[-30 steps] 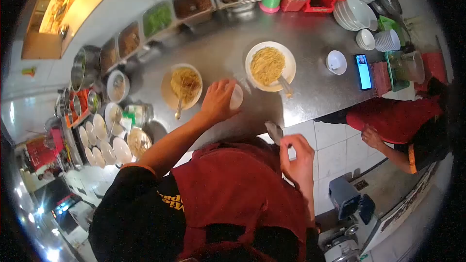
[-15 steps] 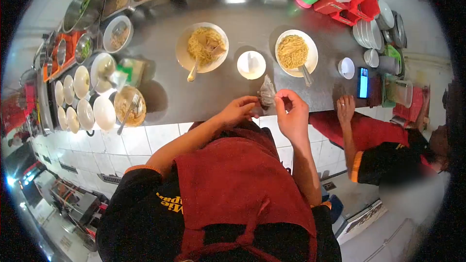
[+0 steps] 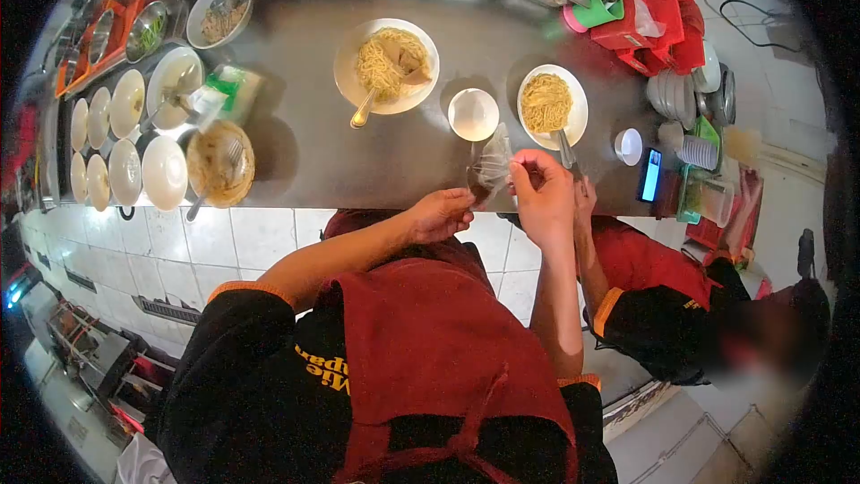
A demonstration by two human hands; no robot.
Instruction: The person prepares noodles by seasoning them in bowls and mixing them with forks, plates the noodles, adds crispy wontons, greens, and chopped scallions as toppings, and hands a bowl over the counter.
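A clear plastic bag (image 3: 491, 166) hangs between a worker's two bare hands, just on the near side of the white cup-like bowl (image 3: 473, 115), by the edge of the steel table (image 3: 305, 161). The right hand (image 3: 546, 202) has its grip closed on the bag, thumb and finger pinching; the left hand (image 3: 442, 215) meets the lower side, though from here I cannot tell whether its grip is closed. The step in hand looks like handling or opening the bag; such thin film calls for a light pinch and spread fingertips. Noodles fill one dish (image 3: 345, 81) left of that bowl and another (image 3: 579, 116) to its right. Farther right, near a co-worker's hand (image 3: 584, 200), lies a lit phone (image 3: 651, 177), its screen unreadable. "Mie" shows in yellow on the worker's black shirt (image 3: 242, 376), with "pan" beneath, partly covered by a maroon apron (image 3: 448, 332). Far left of the bowl, a green-marked packet (image 3: 235, 94) bears no legible wording.
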